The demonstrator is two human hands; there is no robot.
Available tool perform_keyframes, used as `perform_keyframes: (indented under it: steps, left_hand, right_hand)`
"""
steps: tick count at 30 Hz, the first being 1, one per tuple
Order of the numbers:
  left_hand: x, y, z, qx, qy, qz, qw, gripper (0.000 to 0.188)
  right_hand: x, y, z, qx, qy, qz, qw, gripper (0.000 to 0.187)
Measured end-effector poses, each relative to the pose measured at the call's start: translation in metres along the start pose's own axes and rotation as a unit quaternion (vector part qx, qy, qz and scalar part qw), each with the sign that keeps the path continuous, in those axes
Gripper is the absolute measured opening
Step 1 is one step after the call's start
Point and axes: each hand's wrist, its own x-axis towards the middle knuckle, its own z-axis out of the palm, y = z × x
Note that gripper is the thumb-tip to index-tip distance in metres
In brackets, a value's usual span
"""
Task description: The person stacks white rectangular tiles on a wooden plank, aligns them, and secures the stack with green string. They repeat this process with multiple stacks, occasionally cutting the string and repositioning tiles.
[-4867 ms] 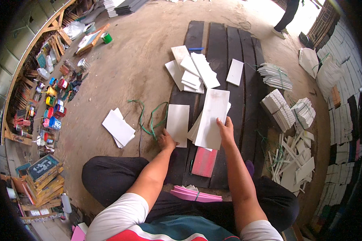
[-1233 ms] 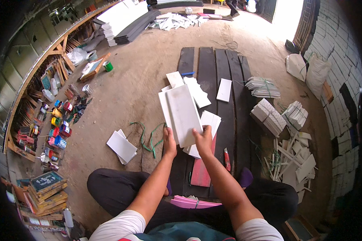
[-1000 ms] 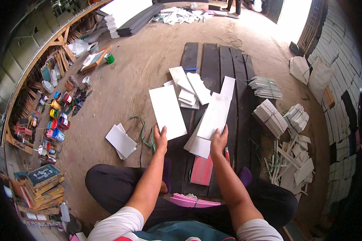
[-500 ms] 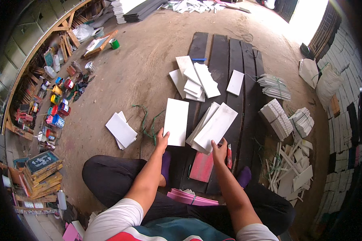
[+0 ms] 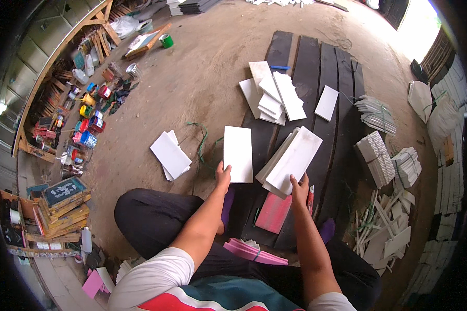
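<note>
white panel [image 5: 238, 154] in left hand [image 5: 223, 176]

One panel [image 5: 237, 154] is left of the panel stack [image 5: 294, 159].

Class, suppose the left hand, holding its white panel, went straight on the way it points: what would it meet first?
Beyond the white panel it holds, the left hand would probably first meet the loose pile of white panels, though depth is unclear.
</note>
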Motion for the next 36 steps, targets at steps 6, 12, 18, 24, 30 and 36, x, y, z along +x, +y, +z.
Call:
perform_keyframes:
  steps: [6, 12, 18, 24, 30, 36]
  left_hand:
    - [0.019, -0.032, -0.007, 0.049, 0.085, 0.013, 0.995, 0.051]
    - [0.018, -0.037, -0.004, 0.349, 0.177, 0.032, 0.92, 0.068]
    - [0.009, 0.03, 0.05, 0.045, -0.237, 0.054, 0.969, 0.103]
    - [-0.004, 0.05, 0.107, 0.01, -0.421, -0.098, 0.902, 0.108]
    - [0.019, 0.012, 0.124, 0.032, -0.492, -0.106, 0.864, 0.129]
    - [0.021, -0.004, 0.131, 0.029, -0.436, -0.082, 0.896, 0.117]
  right_hand:
    - [0.003, -0.007, -0.005, 0.018, 0.013, 0.074, 0.997, 0.085]
    - [0.002, -0.025, -0.006, 0.085, 0.001, 0.123, 0.989, 0.085]
    - [0.008, -0.04, 0.003, 0.142, -0.085, 0.209, 0.964, 0.094]
    - [0.035, 0.027, 0.002, 0.274, -0.109, 0.133, 0.946, 0.1]
    - [0.037, 0.041, 0.021, 0.286, -0.1, 0.121, 0.945, 0.082]
    - [0.038, 0.042, 0.022, 0.304, -0.089, 0.141, 0.938, 0.084]
